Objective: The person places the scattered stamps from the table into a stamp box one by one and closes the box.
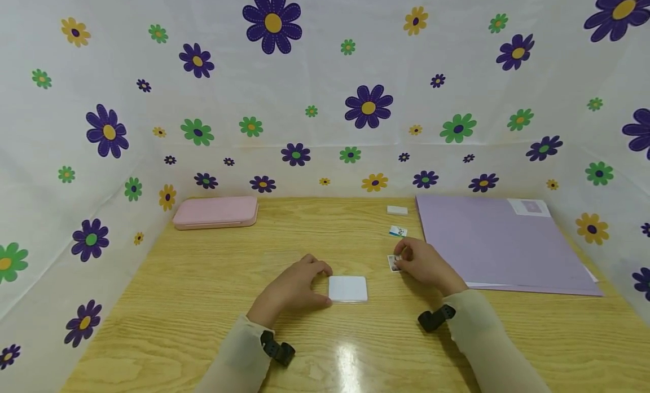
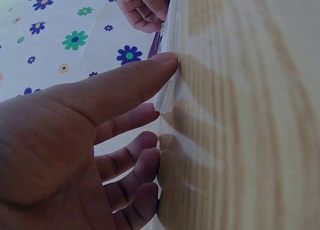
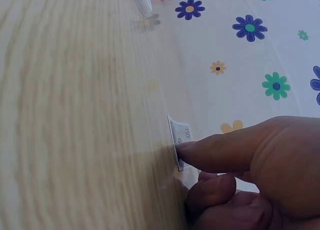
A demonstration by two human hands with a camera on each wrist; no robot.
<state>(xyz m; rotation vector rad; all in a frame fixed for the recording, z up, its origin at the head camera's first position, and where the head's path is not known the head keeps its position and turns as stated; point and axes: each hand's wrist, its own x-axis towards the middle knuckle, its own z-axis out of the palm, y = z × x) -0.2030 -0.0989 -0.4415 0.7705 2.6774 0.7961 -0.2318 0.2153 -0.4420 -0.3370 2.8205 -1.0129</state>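
On the wooden table, my left hand (image 1: 299,286) holds the left end of a flat white rectangular stack (image 1: 347,289), which looks clear-edged. Its thumb (image 2: 162,62) touches the stack's near side, and the index fingertip is at the end. To the right, my right hand (image 1: 424,263) pinches a small postage stamp (image 1: 392,263) with a white border. Seen from the right wrist, the thumb lies on the stamp (image 3: 181,132), printed with what looks like 150, its edge tilted up. Fingers partly hide the stamp. Just beyond lies a small blue-and-white printed piece (image 1: 398,231).
At the back left is a pink case (image 1: 216,212). A small white block (image 1: 397,210) stands at the back. A purple folder (image 1: 492,241) with white sheets under it covers the right side. A faint transparent sheet (image 1: 279,260) lies beyond the left hand. Flowered cloth (image 1: 304,88) encloses the table.
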